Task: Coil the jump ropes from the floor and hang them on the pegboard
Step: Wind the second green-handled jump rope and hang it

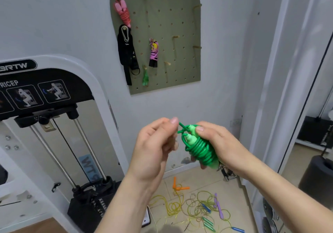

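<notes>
My right hand (218, 142) grips a coiled green jump rope (201, 148), its cord wound around the two pale green handles. My left hand (155, 144) pinches the loose green cord end beside the handle tips. Both hands are held in front of the wall, below the olive pegboard (173, 25). On the pegboard hang a pink coiled rope (123, 12), a purple and black coiled rope (153, 54) and a small green coiled rope (145, 77). Several loose ropes (196, 207) lie tangled on the floor, with orange (177, 185), purple and blue handles.
A white weight machine (54, 124) with steel rods and a black weight stack stands at the left. Black straps (127, 52) hang on the pegboard's left side; several wooden pegs (175, 37) on its right side are bare. Weight plates (270, 220) and a dark cylinder (319, 176) sit at the right.
</notes>
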Tool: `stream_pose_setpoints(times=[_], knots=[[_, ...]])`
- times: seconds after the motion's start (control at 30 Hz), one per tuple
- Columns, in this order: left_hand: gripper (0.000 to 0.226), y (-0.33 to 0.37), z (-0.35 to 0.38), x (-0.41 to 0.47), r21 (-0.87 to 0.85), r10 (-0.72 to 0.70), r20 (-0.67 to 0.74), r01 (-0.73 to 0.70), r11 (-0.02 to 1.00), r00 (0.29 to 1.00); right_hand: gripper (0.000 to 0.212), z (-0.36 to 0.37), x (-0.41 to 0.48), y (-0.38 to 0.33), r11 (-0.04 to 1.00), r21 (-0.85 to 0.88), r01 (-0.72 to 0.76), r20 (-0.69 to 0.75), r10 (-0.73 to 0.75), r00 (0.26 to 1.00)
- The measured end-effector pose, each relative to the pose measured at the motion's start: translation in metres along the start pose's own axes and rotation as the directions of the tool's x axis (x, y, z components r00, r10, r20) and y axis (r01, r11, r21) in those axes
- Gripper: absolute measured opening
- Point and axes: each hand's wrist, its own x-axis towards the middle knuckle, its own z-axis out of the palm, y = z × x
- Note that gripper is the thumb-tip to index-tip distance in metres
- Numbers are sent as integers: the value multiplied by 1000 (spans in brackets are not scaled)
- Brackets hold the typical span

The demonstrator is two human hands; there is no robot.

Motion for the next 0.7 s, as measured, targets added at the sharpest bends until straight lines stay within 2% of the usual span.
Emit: stream_pose_setpoints(times=[0.03, 0.1, 0.13, 0.17, 0.23, 0.27, 0.37, 0.43, 0.5, 0.6, 0.7], knots=[[26, -3, -3, 4, -90, -45, 8, 46, 995, 999, 35, 2, 1, -2, 985, 110, -136, 86, 127, 988], [24, -10, -7, 12, -152, -88, 30, 91, 984, 996, 40, 5, 2, -2, 946, 145, -290, 168, 266, 949], [22, -13, -8, 16, -156, -94, 19, 96, 983, 995, 42, 6, 5, 3, 949, 113, -295, 131, 280, 951], [22, -15, -10, 20, -156, -99, -10, 96, 983, 995, 45, 6, 9, 9, 965, -2, -264, 34, 264, 964], [23, -20, -13, 30, -139, -107, -96, 93, 986, 990, 53, 5, 18, 21, 920, -375, -118, -167, 58, 984], [23, -23, -14, 35, -138, -108, -129, 90, 986, 986, 53, 6, 21, 23, 879, -476, -42, -172, -46, 984], [24, -28, -16, 53, -248, -136, -154, 95, 964, 979, 53, 13, 36, 30, 859, -498, 116, -17, -143, 990], [24, -30, -18, 68, -305, -153, -132, 107, 946, 979, 57, 17, 52, 41, 806, -573, 152, -40, -212, 976], [25, -32, -21, 86, -248, -138, -112, 107, 963, 984, 56, 15, 67, 48, 773, -616, 152, -103, -270, 957], [27, -32, -24, 119, -133, -124, -121, 108, 985, 985, 49, -2, 93, 50, 817, -563, 128, -116, -232, 966], [26, -37, -25, 158, -194, -161, -167, 128, 973, 973, 40, -21, 124, 52, 958, -280, 58, -132, -99, 986]])
